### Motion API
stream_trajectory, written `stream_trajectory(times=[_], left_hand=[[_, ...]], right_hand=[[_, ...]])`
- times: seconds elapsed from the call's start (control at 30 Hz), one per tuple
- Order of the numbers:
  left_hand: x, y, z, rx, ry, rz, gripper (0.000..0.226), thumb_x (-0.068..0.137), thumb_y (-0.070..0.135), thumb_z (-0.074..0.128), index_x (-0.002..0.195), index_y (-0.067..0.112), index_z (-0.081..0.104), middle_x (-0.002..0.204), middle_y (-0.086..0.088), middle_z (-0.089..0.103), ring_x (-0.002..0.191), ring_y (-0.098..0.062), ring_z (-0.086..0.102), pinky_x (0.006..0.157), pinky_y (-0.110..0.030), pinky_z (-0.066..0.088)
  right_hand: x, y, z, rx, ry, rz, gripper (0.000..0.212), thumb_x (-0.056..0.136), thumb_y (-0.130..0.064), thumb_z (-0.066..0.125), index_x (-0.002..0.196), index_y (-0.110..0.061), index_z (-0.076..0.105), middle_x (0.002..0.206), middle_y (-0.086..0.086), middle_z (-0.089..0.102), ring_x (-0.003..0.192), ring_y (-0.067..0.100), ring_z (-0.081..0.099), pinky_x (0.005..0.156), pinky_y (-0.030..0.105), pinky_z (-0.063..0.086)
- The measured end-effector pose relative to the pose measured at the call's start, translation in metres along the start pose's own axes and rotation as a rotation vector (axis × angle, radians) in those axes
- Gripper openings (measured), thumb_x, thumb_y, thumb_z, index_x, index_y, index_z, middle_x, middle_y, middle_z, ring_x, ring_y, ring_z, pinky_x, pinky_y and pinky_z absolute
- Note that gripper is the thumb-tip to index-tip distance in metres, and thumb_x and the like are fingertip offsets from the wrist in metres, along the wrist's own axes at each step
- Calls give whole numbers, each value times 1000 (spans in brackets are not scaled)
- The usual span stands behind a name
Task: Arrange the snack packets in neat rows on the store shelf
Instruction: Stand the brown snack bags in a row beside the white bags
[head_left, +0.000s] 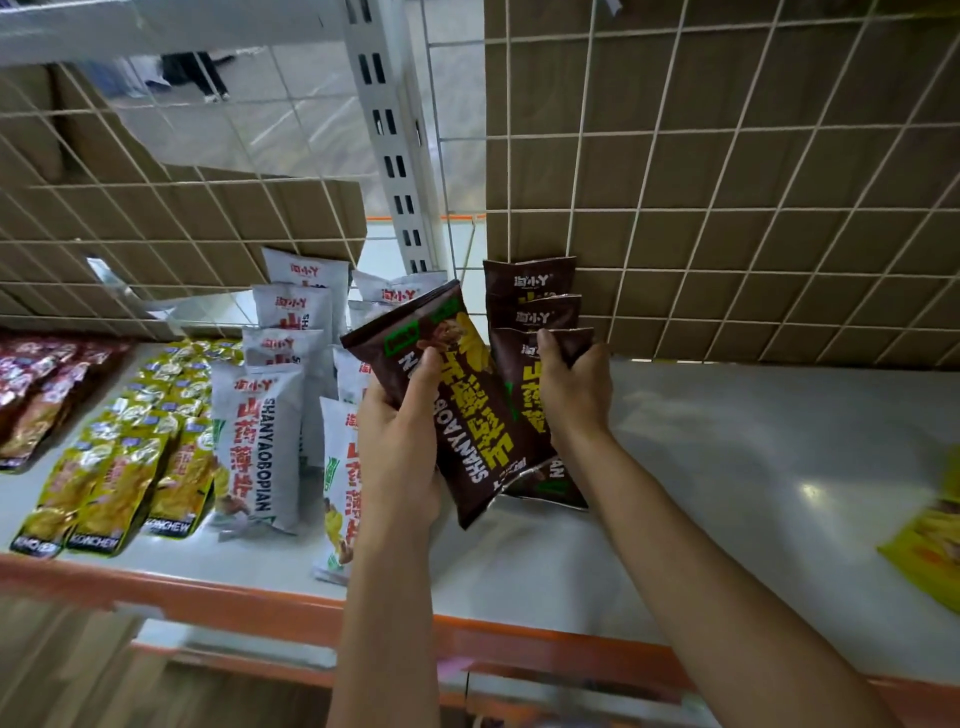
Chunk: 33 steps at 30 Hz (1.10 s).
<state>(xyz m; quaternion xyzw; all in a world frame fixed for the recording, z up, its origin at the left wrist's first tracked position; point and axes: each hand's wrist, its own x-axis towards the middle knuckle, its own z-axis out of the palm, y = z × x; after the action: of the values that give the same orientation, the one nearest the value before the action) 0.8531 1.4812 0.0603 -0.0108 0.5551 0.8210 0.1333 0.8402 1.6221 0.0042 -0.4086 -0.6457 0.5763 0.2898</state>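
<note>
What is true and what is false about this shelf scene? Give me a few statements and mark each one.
1. The left hand holds a tilted brown packet. True.
2. The right hand holds nothing. False: it grips the front packet of the brown row, which stands at the back of the shelf.
3. White packets stand in rows to the left of the brown ones. True.
4. The shelf's front edge is blue. False: it is orange.
5. A wire grid forms the back of the shelf. True.
</note>
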Motion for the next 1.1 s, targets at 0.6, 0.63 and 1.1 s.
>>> stream_trajectory(times=[0.6, 0.63, 1.1], left_hand=[[-13, -21, 22, -559, -207, -14, 40, 85, 22, 55, 122, 5, 57, 104, -9, 64, 99, -25, 60, 84, -36, 51], [-12, -25, 22, -548, -228, -34, 32, 82, 20, 55, 111, 6, 62, 96, -8, 65, 92, -24, 60, 76, -33, 52], [-23, -55, -12, 425, -76, 237, 22, 90, 20, 64, 110, 12, 62, 94, 3, 68, 87, -6, 66, 77, -25, 55]], right_hand=[[-73, -13, -70, 335, -437, 97, 25, 80, -41, 66, 92, -20, 63, 90, 2, 73, 83, 19, 71, 73, 38, 55], [-72, -16, -74, 409, -442, 117, 17, 84, -31, 64, 94, -17, 62, 90, 3, 73, 82, 20, 71, 72, 36, 56], [-43, 5, -84, 386, -274, -11, 16, 78, -11, 71, 88, -17, 60, 82, -3, 68, 73, 11, 65, 67, 30, 54]])
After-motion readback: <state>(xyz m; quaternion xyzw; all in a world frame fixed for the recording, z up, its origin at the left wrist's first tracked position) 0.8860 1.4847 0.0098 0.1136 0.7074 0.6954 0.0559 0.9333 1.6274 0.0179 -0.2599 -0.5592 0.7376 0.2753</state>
